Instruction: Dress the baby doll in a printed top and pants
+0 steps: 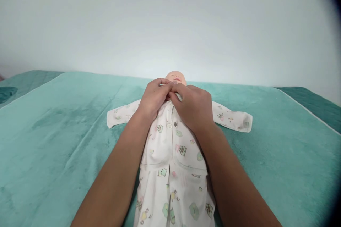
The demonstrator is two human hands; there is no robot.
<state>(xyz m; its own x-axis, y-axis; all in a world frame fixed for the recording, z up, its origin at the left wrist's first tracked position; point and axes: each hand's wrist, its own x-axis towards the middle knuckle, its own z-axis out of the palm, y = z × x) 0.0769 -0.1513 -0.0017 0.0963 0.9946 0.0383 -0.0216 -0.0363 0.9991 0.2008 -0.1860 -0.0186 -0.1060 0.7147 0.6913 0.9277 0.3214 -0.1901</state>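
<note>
A baby doll (176,75) lies on its back, head at the far end, dressed in a white baby jacket (183,145) printed with small bears and clouds. Matching trousers (186,198) cover its legs. My left hand (156,94) and my right hand (193,103) meet at the jacket's neckline, just below the doll's chin. The fingers of both are pinched on the collar edges, and the exact grip is partly hidden. Lower on the chest the front edges lie side by side, with a fastener (175,124) showing on the right edge. Both sleeves stretch outward.
A teal plush blanket (66,131) spreads beneath the doll, with a few creases. Darker green fabric (317,103) shows beyond its pale edging at both sides. A white wall (170,25) rises behind the doll's head.
</note>
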